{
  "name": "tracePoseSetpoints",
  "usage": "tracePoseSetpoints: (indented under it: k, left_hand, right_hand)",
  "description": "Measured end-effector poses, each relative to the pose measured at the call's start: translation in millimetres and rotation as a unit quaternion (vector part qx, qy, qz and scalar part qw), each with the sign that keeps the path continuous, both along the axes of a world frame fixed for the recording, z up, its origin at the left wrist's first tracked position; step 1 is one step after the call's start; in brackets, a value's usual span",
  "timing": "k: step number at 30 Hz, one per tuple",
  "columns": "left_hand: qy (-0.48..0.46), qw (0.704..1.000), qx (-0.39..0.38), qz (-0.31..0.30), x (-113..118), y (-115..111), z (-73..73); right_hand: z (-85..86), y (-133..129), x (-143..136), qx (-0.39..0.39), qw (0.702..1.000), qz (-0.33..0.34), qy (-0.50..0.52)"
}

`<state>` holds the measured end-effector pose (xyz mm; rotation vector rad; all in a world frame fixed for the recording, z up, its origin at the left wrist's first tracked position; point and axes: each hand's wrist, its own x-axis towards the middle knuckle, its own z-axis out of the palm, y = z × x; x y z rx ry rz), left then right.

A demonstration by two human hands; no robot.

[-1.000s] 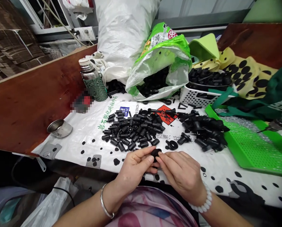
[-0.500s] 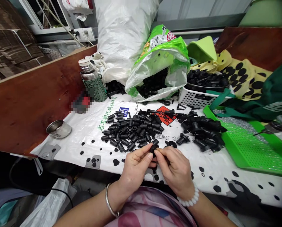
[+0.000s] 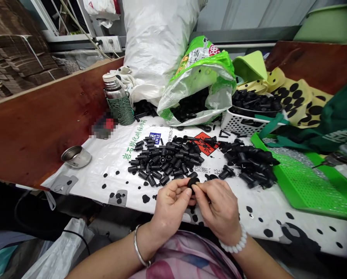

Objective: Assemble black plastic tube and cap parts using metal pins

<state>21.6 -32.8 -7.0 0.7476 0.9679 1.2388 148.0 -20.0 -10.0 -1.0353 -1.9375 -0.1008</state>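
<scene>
Close to the table's front edge, my left hand [image 3: 172, 203] and my right hand [image 3: 220, 207] meet at a small round black part [image 3: 193, 183]. The left thumb and fingers pinch it from one side. My right thumb and forefinger close on its other side, hiding much of it. Just beyond lies a pile of small black cylindrical fittings [image 3: 167, 159], many with a thin stem. To its right is a heap of larger flanged black parts [image 3: 249, 161], with a single flanged piece [image 3: 226, 172] beside it.
A green tray [image 3: 313, 186] sits on the right, a white perforated basket [image 3: 246, 123] of black parts behind it. An open green-and-white bag [image 3: 196, 77] stands at the back. On the left are a metal cup [image 3: 76, 157] and a thermos [image 3: 118, 102] near the wooden side board [image 3: 60, 112].
The view has shifted slightly, so the scene sits a little further right. Both hands keep their grip on the black part, whose round face now shows a little more.
</scene>
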Motion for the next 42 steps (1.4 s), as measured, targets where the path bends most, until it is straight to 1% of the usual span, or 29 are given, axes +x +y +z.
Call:
tracePoseSetpoints:
  k: [4,6,10,14,16,18,20,24,27,28,29,30,32,34,36,38,39,40,42]
  left_hand:
    - [0.005,1.0,-0.002,-0.009,-3,0,3.2]
    - [0.007,1.0,-0.006,-0.019,-5,0,4.1]
    - [0.014,0.999,-0.005,-0.028,-8,0,2.7]
    - [0.03,0.999,-0.013,-0.026,-7,0,0.9]
    - [0.039,0.998,-0.01,-0.038,-6,-1,1.0]
    - [0.05,0.997,0.0,-0.063,-6,-3,1.7]
    - [0.07,0.994,0.008,-0.089,-6,-4,2.6]
    - [0.13,0.985,0.038,-0.105,-9,-1,2.4]
    - [0.202,0.968,0.11,-0.096,-12,5,1.3]
    - [0.242,0.954,0.149,-0.091,-13,8,1.3]
    - [0.29,0.933,0.196,-0.085,-12,12,1.7]
    - [0.345,0.903,0.245,-0.077,-11,17,2.4]
    - [0.451,0.824,0.337,-0.063,-4,27,4.5]
    - [0.532,0.738,0.409,-0.066,8,39,6.5]
    - [0.602,0.657,0.444,-0.095,23,50,7.5]
    - [0.662,0.594,0.44,-0.124,37,58,7.2]
    - [0.684,0.573,0.432,-0.134,43,61,6.7]
    - [0.699,0.559,0.423,-0.139,48,62,6.2]
    - [0.71,0.551,0.412,-0.149,52,64,5.9]
  right_hand:
    - [0.2,5,8,0.012,0.998,0.055,0.006]
    - [0.3,5,11,0.014,0.997,0.07,0.006]
    - [-2.2,5,12,0.012,0.997,0.071,0.002]
    - [-5.4,2,13,-0.018,0.999,0.039,0.004]
    - [-5.9,0,16,-0.046,0.998,0.048,0.02]
    - [-5.7,-3,22,-0.065,0.995,0.061,0.044]
    - [-5.3,-5,34,-0.072,0.994,0.038,0.07]
    - [-8.5,-9,68,-0.036,0.989,-0.067,0.127]
    - [-16.4,-11,91,-0.004,0.98,-0.13,0.149]
    - [-19.8,-12,97,0.002,0.978,-0.142,0.152]
    - [-23.3,-13,102,0.005,0.977,-0.148,0.153]
    - [-26.8,-14,105,0.004,0.977,-0.151,0.151]
    - [-32.7,-16,109,-0.003,0.978,-0.147,0.146]
    - [-36.3,-17,110,-0.007,0.979,-0.14,0.145]
    - [-37.5,-17,110,-0.007,0.98,-0.133,0.147]
    - [-37.4,-16,110,-0.005,0.981,-0.128,0.149]
    - [-37.1,-16,110,-0.005,0.981,-0.124,0.149]
    - [-37.0,-16,110,-0.006,0.981,-0.12,0.149]
    - [-37.2,-17,110,-0.011,0.982,-0.113,0.15]
